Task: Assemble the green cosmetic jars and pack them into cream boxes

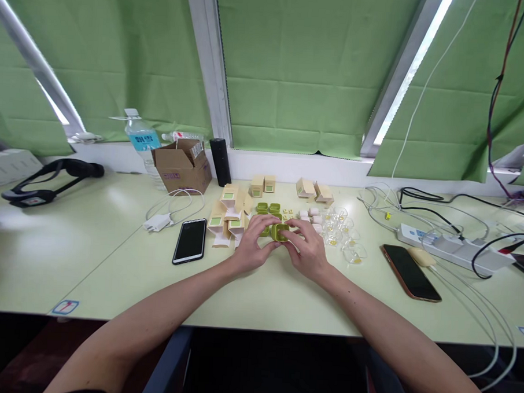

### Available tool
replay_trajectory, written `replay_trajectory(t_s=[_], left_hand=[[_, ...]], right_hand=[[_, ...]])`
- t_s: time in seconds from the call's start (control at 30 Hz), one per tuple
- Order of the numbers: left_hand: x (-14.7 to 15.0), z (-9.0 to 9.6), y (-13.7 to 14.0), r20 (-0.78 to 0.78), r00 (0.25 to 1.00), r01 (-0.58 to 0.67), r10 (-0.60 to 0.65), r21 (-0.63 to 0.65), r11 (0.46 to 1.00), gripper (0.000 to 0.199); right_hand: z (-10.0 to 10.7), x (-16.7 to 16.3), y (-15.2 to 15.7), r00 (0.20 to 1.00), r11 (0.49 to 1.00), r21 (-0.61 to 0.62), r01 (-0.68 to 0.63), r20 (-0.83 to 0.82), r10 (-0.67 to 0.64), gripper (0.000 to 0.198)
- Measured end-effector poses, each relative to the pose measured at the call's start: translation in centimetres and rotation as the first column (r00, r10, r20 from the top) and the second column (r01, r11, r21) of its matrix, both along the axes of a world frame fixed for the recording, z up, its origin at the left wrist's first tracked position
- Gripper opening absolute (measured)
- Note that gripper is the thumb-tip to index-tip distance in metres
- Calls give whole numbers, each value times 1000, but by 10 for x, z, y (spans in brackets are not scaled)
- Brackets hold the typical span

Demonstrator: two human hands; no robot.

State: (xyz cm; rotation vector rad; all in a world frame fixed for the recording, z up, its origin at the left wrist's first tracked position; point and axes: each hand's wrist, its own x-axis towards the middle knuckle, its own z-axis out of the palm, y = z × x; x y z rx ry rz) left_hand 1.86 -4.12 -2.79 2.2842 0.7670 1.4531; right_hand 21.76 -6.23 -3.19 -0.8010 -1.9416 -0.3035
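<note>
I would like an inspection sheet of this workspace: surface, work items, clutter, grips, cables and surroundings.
Surface: pale table, a sticker near its front edge at left.
Work items: one green container held; cream cartons, pale cylinders and clear plastic pieces around it.
Clutter: black phone left of the hands; brown cardboard box and plastic bottle at back left.
Grips: left grip and right grip, bare hands, both on the held container.
Cables: several at right, around the power strip; white cables drop past the front edge.
Surroundings: green blinds behind the table.
</note>
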Motion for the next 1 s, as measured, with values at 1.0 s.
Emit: replay_trajectory(t_s=[1.0], left_hand=[[1,0,-2,45,999,1,0,-24,1000,37]], right_hand=[[3,0,-1,1000,998,58,-2,18,1,22]])
